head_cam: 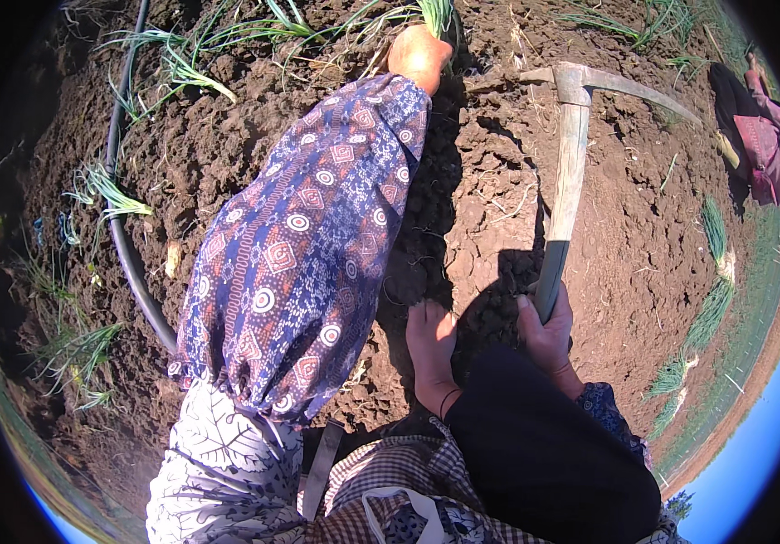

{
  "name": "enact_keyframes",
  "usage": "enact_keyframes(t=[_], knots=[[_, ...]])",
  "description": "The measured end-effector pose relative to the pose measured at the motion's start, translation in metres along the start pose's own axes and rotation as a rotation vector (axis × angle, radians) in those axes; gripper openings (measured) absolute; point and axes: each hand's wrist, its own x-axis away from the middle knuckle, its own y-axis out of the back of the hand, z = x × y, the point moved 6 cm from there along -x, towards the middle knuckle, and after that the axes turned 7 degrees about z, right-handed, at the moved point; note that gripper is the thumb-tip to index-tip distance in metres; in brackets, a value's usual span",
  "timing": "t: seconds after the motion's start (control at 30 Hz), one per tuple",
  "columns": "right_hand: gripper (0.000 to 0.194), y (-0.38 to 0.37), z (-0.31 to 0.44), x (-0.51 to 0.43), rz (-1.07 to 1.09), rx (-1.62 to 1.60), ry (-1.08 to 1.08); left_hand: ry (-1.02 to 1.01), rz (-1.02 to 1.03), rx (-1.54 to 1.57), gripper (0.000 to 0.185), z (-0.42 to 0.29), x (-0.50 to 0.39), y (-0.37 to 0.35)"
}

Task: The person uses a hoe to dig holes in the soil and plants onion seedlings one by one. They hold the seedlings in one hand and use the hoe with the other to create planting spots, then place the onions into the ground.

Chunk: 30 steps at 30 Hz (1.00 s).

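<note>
My left hand (420, 57), at the end of a patterned sleeve (295, 251), reaches to the top of the view. It is closed around a tuft of green onion leaves (436, 16); the lower part of the plants is hidden behind the hand. Low on the right, my right hand (548, 334) grips the dark lower end of a pick mattock's wooden handle (570, 170). The mattock's metal head (572, 83) lies at the far end, against the soil, one long arm curving right. My bare foot (431, 350) stands on the soil between the hands.
A black irrigation hose (118, 129) runs down the left over cloddy soil. Loose green onions (114, 194) lie beside it. Bundled green onions (715, 292) are laid in a line at right. Another person (774, 149) is bent over at the right rim.
</note>
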Motion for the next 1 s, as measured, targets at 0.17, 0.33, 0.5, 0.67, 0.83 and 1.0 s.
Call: enact_keyframes(t=[0.17, 0.33, 0.5, 0.67, 0.83, 1.0], knots=[[0.023, -0.004, -0.011, -0.01, 0.066, 0.17, 0.109, -0.002, -0.028, -0.013, 0.021, -0.004, 0.006, -0.001], [0.022, -0.011, -0.014, -0.023, 0.02, 0.11, -0.01, -0.012, -0.052, 0.045, 0.021, 0.005, 0.001, 0.0], [0.019, -0.001, 0.022, 0.005, -0.115, -0.088, 0.125, -0.063, -0.036, 0.196, 0.016, 0.005, 0.014, 0.02], [0.023, 0.036, 0.129, 0.023, -0.205, -0.435, 0.567, -0.221, 0.02, 0.586, 0.016, -0.015, 0.093, 0.085], [0.015, 0.059, 0.258, 0.03, -0.225, -0.546, 1.198, -0.214, 0.053, 0.896, 0.024, -0.007, 0.203, 0.156], [0.015, -0.033, 0.131, 0.031, -0.133, -0.097, 0.774, 0.131, -0.021, 1.177, 0.029, 0.057, 0.287, 0.153]])
